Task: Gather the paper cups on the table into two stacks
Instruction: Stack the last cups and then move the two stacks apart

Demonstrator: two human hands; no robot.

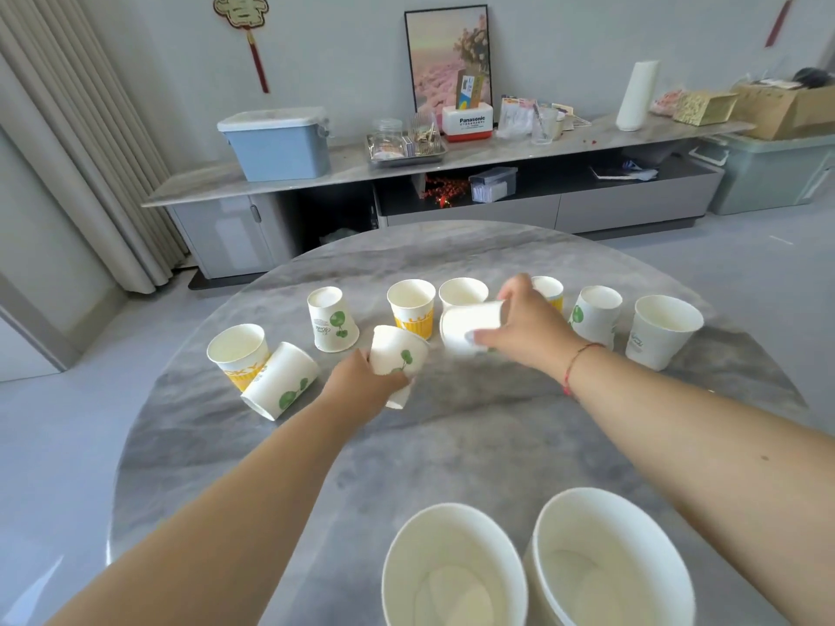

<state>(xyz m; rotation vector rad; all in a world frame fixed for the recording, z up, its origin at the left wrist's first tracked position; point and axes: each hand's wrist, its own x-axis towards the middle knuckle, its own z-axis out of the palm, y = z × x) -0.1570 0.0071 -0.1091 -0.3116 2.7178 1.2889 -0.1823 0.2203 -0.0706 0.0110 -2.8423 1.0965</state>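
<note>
Several white paper cups stand in a loose row across the far half of the round grey table point(452, 426). My left hand point(366, 386) grips a green-leaf cup point(400, 350), tilted. My right hand point(528, 323) grips another white cup point(470, 327), turned on its side and held above the table. Behind them stand a yellow-band cup point(411, 309) and a plain one point(463, 292). At the left a leaf cup point(280, 381) leans against a yellow-print cup point(237, 350). Two upright cups point(454, 567) point(610, 558) stand close at the near edge.
An upside-down leaf cup point(332, 320) stands left of centre. Two more cups point(596, 314) point(662, 329) stand at the right. Beyond the table runs a low cabinet point(406, 173) with a blue box point(278, 144) and clutter. Curtains hang at the left.
</note>
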